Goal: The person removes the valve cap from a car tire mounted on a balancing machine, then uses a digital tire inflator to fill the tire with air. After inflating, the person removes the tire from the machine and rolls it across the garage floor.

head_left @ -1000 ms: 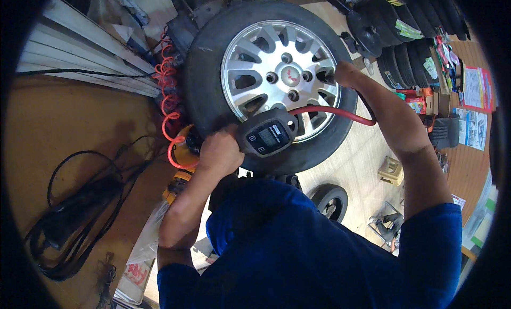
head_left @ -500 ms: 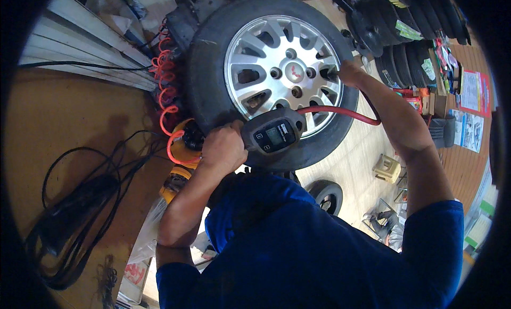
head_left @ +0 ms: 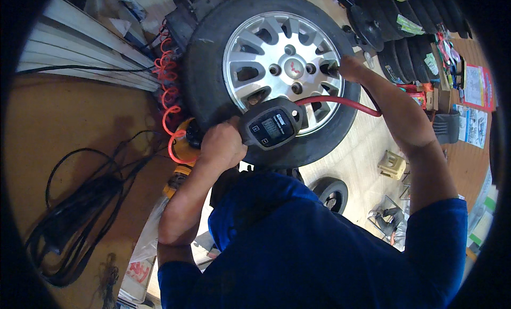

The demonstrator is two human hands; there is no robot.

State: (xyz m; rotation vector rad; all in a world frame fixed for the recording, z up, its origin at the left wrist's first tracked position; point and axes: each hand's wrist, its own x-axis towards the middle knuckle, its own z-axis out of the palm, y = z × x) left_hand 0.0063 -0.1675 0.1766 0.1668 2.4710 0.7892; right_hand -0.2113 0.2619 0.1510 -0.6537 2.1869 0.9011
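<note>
In the head view, the person's left hand is clamped on the handle of a black and grey tyre gauge, whose screen faces up toward the camera; the digits are too small and blurred to make out. The gauge hangs in front of the lower edge of a large wheel — a silver multi-spoke rim with four bolt holes round its cap, set in a black tyre. A red hose leaves the far end of the gauge, crosses the rim, bends beyond the tyre and runs up along the right forearm. The right hand is curled round the hose end at the right side of the rim, a dark tip showing beside a slot; most of the fingers are hidden. Left of the wheel hangs a coiled orange hose, its lower loop reaching down beside the left hand, where a yellow and black item sits. On the left, a black cable loops against a brown surface, below white slats. A smaller tyre lies on the pale floor — a cream stool stands near it, and more tyres crowd the upper right.
</note>
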